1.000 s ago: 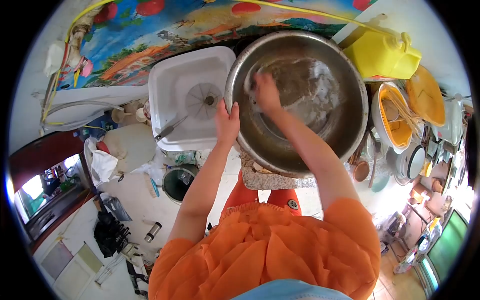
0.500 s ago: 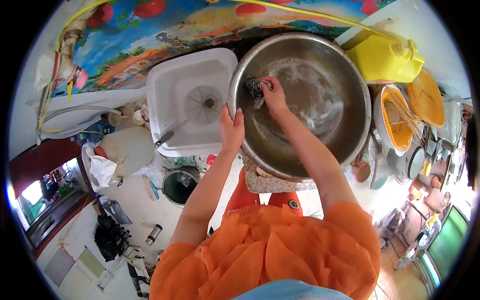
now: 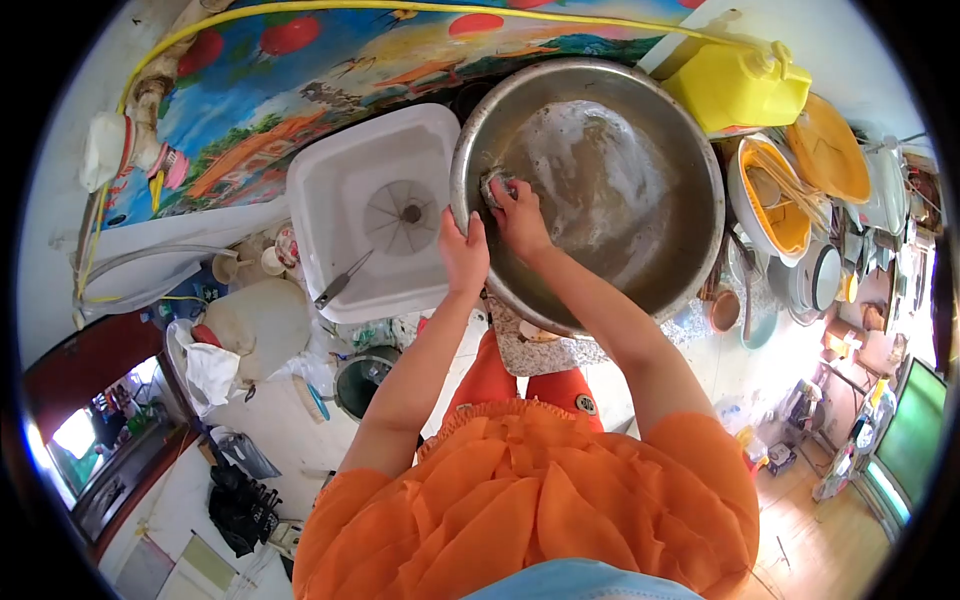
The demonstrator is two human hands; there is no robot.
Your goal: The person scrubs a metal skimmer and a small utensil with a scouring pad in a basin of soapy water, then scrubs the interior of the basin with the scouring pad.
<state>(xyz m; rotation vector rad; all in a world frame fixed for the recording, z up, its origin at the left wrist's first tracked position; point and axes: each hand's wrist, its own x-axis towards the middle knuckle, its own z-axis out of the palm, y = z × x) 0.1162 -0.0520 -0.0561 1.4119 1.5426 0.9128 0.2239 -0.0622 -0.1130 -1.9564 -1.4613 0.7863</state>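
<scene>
A metal basin [image 3: 690, 230] is gripped at its rim, between eight and nine o'clock, by the left hand [image 3: 464, 253], fingers closed over the edge; inside, at nine o'clock, a grey scourer [image 3: 494, 186] is held by the right hand [image 3: 522, 220], its fingers curled; foamy liquid [image 3: 570, 150] is contained; outside, a white sink [image 3: 330, 180] is seen at nine o'clock, a yellow jug [image 3: 735, 88] at two.

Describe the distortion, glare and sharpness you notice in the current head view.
Head view: black corners surround a rounded picture, and the green panel near the right edge leans, probably wide-lens distortion; head view: glare whitens part of the opening at lower left; head view: the basin and left hand look fairly clear.
</scene>
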